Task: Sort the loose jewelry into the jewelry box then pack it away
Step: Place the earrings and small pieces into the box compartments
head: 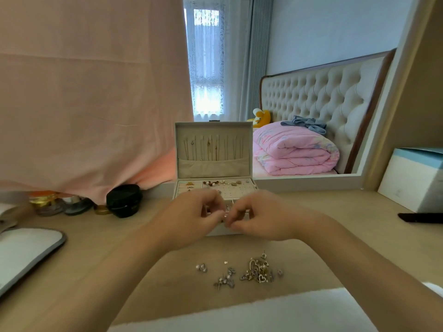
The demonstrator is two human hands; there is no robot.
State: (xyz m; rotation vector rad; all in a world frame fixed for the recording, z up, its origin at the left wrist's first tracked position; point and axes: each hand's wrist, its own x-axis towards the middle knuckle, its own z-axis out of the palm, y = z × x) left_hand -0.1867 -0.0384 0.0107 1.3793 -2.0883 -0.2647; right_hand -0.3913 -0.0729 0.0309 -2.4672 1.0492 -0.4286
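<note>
Nearby, black case point(124, 200) beside jewelry box point(213, 167).

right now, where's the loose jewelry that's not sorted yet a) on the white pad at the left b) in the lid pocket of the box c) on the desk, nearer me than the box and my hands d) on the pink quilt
C: the loose jewelry lies on the desk, nearer than the open jewelry box and the left hand and right hand, which pinch a small piece.
</note>
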